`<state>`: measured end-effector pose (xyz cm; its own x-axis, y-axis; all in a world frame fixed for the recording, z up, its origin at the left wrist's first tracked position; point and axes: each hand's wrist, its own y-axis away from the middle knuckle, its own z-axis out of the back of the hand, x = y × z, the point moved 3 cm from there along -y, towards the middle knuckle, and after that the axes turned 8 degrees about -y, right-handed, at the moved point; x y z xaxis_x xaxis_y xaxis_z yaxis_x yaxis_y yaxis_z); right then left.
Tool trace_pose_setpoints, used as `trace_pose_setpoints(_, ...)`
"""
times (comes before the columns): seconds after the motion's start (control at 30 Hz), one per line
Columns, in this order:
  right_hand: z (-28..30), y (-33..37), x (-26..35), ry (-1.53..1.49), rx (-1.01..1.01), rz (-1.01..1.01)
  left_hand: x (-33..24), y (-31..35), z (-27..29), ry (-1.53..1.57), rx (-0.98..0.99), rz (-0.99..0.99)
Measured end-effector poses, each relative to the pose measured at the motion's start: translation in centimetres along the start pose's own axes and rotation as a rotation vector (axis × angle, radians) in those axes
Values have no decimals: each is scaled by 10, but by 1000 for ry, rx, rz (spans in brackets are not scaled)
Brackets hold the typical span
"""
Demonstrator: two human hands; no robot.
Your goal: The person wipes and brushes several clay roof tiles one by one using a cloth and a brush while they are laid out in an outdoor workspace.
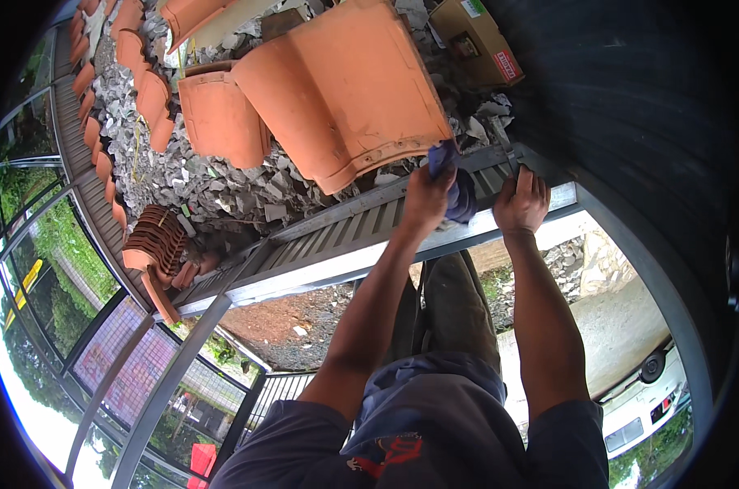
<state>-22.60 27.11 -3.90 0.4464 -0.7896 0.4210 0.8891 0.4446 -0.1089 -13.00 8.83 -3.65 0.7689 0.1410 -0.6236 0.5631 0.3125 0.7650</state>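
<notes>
My left hand is closed on a dark blue cloth, bunched at the lower right corner of a large orange roof tile. The cloth appears to touch that corner. To the right, my right hand is curled into a fist above the metal frame edge. A thin grey strip runs up from its fingers; what it belongs to is hidden. The large tile lies tilted over grey rubble, overlapping a smaller curved tile on its left.
A stack of tiles stands at the left, with rows of tiles behind it. A brown cardboard box sits at the far right beside a dark surface. Below the frame are gravel ground and a white vehicle.
</notes>
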Motion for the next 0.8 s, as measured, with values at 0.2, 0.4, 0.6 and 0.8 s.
trace_pose_setpoints(0.2, 1, -3, 3, 1, -18, 16, -52, -37, 189, -193, -645, -329)
trace_pose_setpoints(0.4, -6, -10, 10, -32, -27, 19, -139, -110, 264, -1295, -1021, -922)
trace_pose_setpoints(0.6, 0, -5, -1, 13, -40, 11, -18, -43, 123, -1210, -721, -643)
trace_pose_setpoints(0.8, -5, -3, 2, -4, -48, 13, 42, 20, 100, -811, -463, -231)
